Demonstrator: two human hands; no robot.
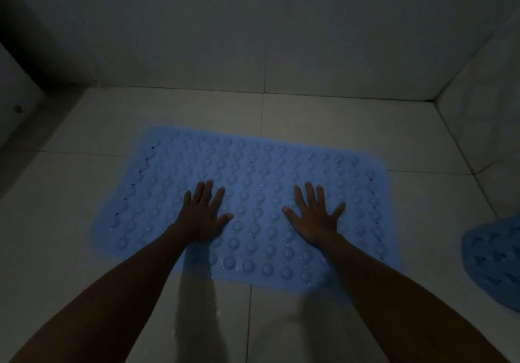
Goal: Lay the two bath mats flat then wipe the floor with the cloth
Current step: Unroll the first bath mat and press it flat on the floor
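Two hands, left (pixel 203 213) and right (pixel 315 216), flat on one of two bath mats (pixel 253 165).

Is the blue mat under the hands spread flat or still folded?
Spread flat: the blue mat lies open on the tiled floor, all rounded corners showing, with the left hand and right hand pressing it.

**One mat flat mid-floor, a second at the right edge**

The blue rubber bath mat with raised bumps (pixel 253 171) lies flat on the pale tiled floor (pixel 70 194), before the back wall (pixel 253 25). On it rest both hands, palms down: the left hand (pixel 204 216) toward its left, the right hand (pixel 315 219) toward its right, apart. A second blue bumped mat (pixel 495 261) lies crumpled well to the right, near the side wall (pixel 484 109).
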